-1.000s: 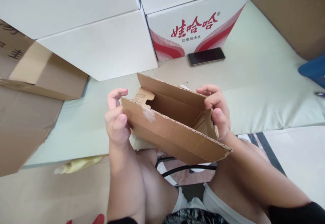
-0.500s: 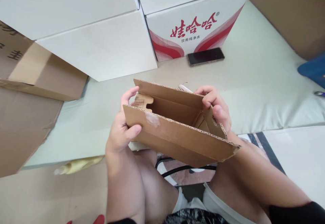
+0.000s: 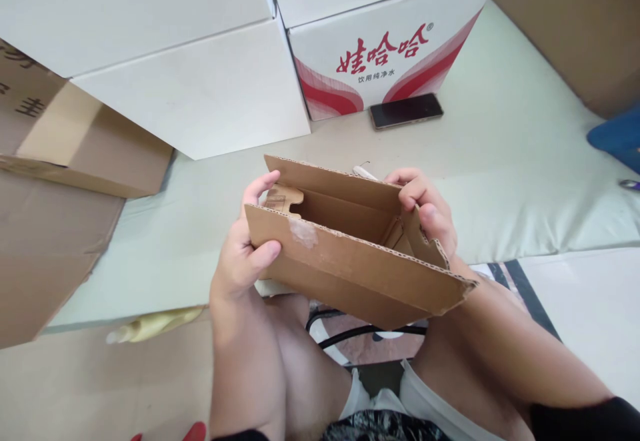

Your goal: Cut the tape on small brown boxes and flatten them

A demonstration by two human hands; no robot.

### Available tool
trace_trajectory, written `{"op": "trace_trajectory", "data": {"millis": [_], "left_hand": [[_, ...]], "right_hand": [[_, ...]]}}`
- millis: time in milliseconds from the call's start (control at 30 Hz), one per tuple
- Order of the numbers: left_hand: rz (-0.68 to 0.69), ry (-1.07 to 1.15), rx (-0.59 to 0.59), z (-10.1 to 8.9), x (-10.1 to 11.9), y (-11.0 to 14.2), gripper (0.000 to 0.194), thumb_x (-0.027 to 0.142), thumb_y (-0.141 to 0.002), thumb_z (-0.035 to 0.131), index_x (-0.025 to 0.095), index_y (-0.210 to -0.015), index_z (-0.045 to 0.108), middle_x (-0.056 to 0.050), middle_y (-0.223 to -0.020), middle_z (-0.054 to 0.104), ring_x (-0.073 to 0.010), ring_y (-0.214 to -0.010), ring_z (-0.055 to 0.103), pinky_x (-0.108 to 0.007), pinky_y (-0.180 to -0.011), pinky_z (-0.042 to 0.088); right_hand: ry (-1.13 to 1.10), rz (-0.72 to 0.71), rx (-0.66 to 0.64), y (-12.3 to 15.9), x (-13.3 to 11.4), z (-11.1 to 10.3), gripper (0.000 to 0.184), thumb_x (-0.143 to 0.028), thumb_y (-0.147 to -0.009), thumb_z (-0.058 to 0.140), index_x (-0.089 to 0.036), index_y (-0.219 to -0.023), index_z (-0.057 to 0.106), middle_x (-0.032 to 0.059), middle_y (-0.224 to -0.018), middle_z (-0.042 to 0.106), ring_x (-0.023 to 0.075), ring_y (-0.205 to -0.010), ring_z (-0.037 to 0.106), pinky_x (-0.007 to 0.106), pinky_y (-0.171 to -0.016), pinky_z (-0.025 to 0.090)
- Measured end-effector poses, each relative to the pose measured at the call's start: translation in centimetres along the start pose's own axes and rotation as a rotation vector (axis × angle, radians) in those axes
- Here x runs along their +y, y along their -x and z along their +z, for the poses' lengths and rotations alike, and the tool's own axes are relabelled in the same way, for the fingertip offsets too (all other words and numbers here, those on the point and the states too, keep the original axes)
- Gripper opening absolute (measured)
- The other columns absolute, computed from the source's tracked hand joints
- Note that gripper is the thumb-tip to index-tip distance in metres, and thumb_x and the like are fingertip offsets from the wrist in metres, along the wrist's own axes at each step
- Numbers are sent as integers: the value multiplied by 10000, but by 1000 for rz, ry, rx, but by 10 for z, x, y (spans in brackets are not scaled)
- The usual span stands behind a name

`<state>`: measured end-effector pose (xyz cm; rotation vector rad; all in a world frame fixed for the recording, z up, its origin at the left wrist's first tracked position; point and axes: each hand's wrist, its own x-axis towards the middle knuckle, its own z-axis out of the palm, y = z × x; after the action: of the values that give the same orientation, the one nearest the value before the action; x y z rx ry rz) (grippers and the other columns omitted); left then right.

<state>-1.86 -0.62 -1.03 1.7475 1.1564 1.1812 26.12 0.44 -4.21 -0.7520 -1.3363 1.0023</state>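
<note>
A small brown cardboard box (image 3: 340, 264) is held tilted above my lap, its top flaps raised and its inside facing me. My left hand (image 3: 245, 248) grips the left end, thumb on the near flap and a finger reaching to the far flap. At the right end, my right hand (image 3: 427, 211) is closed around the far corner and the short end flap. A patch of clear tape (image 3: 303, 232) sticks to the near flap. Behind the box, a thin white object (image 3: 364, 172) shows only in part. The bottom of the box is hidden.
White cartons (image 3: 195, 94) stand stacked at the back, one with red print (image 3: 385, 61). A black phone (image 3: 407, 111) lies before them. Large brown boxes (image 3: 85, 134) flank the left side, another brown box (image 3: 575, 34) the right. A yellow bottle (image 3: 157, 326) lies low at left.
The box and my left hand have shifted very slightly to the right. Both hands keep their hold, and nothing else has visibly moved.
</note>
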Motion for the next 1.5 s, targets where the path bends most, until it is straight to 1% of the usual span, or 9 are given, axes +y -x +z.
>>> {"op": "trace_trajectory", "data": {"millis": [133,300,400,600,833,1000,1167,1333,1500], "left_hand": [[51,-16,-2,0,-3,1,424,668,-797,738,247,-744,760,-105,-1559,535,-428,-1397,522,-638,-1172,477],[32,-32,27,0,-4,1,452,700,-776,743,248,-792,746,-110,-1551,546,-419,-1393,539,-612,-1173,488],[25,-43,20,0,-4,1,464,713,-769,735,250,-754,730,-104,-1541,554,-417,-1396,534,-609,-1187,472],[24,-30,27,0,-5,0,450,699,-760,746,254,-699,728,-81,-1530,574,-402,-1376,533,-600,-1196,455],[6,-42,41,2,-4,0,472,713,-746,744,247,-672,724,-103,-1517,591,-400,-1313,553,-597,-1112,515],[20,-25,52,4,-5,0,442,683,-761,744,248,-687,736,-101,-1492,611,-390,-1302,571,-581,-1115,515],[-27,-12,71,6,-3,-2,473,713,-724,762,242,-687,727,-110,-1450,634,-387,-1291,579,-556,-1110,527],[-47,21,71,8,0,-3,468,691,-720,774,227,-692,725,-124,-1422,648,-361,-1188,642,-505,-1014,579],[-48,68,63,10,1,-2,446,646,-755,772,205,-712,718,-128,-1416,644,-286,-988,693,-426,-827,614]], "right_hand": [[-11,-8,-1,-1,0,0,383,-568,-987,482,-247,-779,498,61,-984,559,261,-980,551,451,-886,433],[-3,-13,-12,-1,-1,0,376,-556,-994,480,-247,-780,497,55,-970,553,252,-955,541,443,-872,425],[13,-5,-3,-1,-1,0,390,-576,-984,484,-250,-771,491,55,-949,546,260,-960,545,449,-869,431],[-9,-12,-7,-2,-2,0,366,-547,-991,493,-249,-779,499,53,-959,555,251,-948,544,447,-887,425],[-15,11,0,-1,-1,0,377,-563,-992,485,-250,-783,501,56,-966,562,247,-929,539,435,-856,434],[-69,8,-2,0,1,-1,342,-517,-1004,506,-246,-797,519,51,-979,565,235,-919,531,417,-848,407],[-59,11,9,-3,0,1,364,-537,-993,523,-245,-776,513,47,-957,570,226,-871,527,418,-836,410],[-87,35,21,-2,-4,2,368,-533,-993,533,-242,-771,506,41,-947,563,210,-838,509,402,-813,402],[-89,50,10,-1,-3,1,367,-535,-1007,520,-241,-789,505,44,-971,561,206,-839,512,394,-797,412]]}}
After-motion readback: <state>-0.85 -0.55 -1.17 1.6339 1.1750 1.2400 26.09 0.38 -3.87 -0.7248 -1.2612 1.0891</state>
